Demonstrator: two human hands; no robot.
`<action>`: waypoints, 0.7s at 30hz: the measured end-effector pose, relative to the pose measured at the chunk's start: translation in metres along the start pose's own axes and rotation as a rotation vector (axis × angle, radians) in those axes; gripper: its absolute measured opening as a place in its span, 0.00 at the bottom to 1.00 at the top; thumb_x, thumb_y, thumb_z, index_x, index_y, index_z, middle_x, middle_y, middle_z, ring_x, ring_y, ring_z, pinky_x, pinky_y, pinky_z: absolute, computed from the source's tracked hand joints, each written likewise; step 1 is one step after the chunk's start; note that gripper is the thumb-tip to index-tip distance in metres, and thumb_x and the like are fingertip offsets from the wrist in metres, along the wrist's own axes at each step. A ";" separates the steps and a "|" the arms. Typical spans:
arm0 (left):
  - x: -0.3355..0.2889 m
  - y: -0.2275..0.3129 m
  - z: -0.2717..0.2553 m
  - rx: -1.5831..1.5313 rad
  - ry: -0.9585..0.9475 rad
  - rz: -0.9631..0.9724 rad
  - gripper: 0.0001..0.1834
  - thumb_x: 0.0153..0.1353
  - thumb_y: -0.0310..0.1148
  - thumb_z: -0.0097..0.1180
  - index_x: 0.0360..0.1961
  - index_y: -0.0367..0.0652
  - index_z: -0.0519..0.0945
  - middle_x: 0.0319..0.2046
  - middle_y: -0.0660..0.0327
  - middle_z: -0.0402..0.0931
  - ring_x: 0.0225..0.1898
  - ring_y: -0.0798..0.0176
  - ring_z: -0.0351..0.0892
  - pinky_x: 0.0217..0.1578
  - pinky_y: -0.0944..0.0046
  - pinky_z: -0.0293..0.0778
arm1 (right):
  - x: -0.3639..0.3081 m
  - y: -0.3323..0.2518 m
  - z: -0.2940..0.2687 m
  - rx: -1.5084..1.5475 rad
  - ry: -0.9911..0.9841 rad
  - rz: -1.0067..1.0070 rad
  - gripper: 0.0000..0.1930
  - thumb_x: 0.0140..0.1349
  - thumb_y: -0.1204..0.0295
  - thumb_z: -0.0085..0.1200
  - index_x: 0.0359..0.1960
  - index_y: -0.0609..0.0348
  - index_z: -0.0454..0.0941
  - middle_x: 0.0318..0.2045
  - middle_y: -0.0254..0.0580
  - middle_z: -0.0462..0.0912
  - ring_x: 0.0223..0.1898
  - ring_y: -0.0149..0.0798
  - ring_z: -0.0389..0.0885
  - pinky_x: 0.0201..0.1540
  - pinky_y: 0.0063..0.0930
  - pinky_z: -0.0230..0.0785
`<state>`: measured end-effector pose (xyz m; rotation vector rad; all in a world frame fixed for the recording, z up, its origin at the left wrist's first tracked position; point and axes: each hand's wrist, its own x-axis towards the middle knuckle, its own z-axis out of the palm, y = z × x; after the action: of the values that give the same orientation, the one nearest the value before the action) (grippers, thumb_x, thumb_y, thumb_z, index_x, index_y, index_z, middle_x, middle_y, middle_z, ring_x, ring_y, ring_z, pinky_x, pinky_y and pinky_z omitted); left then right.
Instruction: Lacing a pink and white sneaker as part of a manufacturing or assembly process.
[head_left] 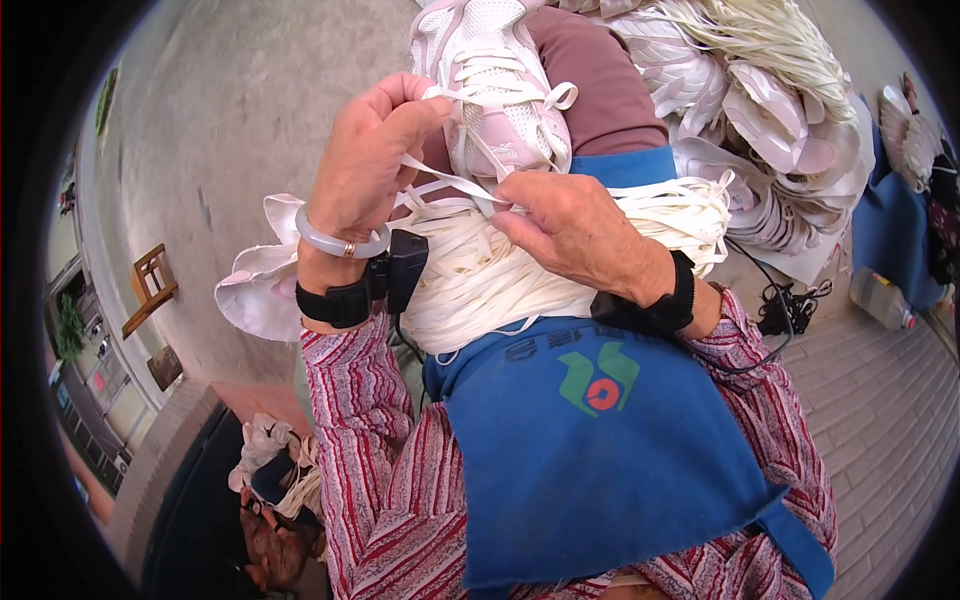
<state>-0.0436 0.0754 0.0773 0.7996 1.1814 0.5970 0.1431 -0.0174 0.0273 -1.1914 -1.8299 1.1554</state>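
A white and pale pink sneaker upper [512, 120] lies across my legs at the top middle, with a white lace [452, 180] threaded through its eyelets. My left hand [372, 150] is closed in a pinch on the lace, just left of the upper. Below the upper, my right hand [588, 235] pinches the same lace between thumb and fingers. The stretch between both hands looks taut. A thick bundle of loose white laces [470, 285] rests on my lap under my hands, over the blue apron [560, 470].
At the right is a large heap of white and pink shoe uppers [775, 120], with more laces [770, 40] on top. A black cable [790, 310] and a clear bottle [882, 300] lie beyond. Another upper [265, 285] sits by my left wrist. A small wooden stool [150, 290] stands far left.
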 end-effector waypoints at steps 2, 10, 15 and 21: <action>0.007 -0.004 -0.005 0.214 0.079 0.072 0.06 0.61 0.30 0.56 0.32 0.42 0.73 0.17 0.74 0.65 0.12 0.83 0.53 0.10 0.78 0.45 | 0.000 -0.003 0.000 -0.017 -0.019 -0.002 0.08 0.57 0.70 0.56 0.34 0.61 0.75 0.26 0.49 0.78 0.30 0.53 0.79 0.32 0.44 0.70; 0.011 -0.016 -0.017 -0.046 0.030 0.022 0.09 0.62 0.32 0.59 0.29 0.44 0.70 0.18 0.73 0.64 0.12 0.83 0.53 0.10 0.77 0.47 | 0.005 -0.014 0.002 0.025 0.010 -0.016 0.08 0.58 0.71 0.56 0.36 0.61 0.75 0.26 0.49 0.78 0.30 0.53 0.79 0.32 0.43 0.71; 0.011 0.002 0.012 0.133 0.007 0.163 0.10 0.62 0.32 0.58 0.29 0.45 0.69 0.19 0.73 0.65 0.13 0.83 0.53 0.11 0.77 0.48 | 0.003 -0.016 0.002 -0.069 0.029 -0.065 0.11 0.58 0.71 0.57 0.41 0.60 0.73 0.27 0.49 0.79 0.29 0.53 0.80 0.30 0.42 0.71; -0.006 -0.024 -0.029 -0.029 0.046 0.075 0.11 0.60 0.28 0.61 0.36 0.43 0.69 0.24 0.70 0.70 0.13 0.83 0.55 0.11 0.79 0.51 | 0.005 -0.035 -0.003 0.113 0.152 -0.073 0.14 0.57 0.70 0.59 0.42 0.60 0.73 0.26 0.48 0.79 0.28 0.52 0.80 0.28 0.40 0.71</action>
<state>-0.0728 0.0627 0.0563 0.8121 1.1862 0.6956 0.1317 -0.0188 0.0604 -1.1074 -1.6587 1.0818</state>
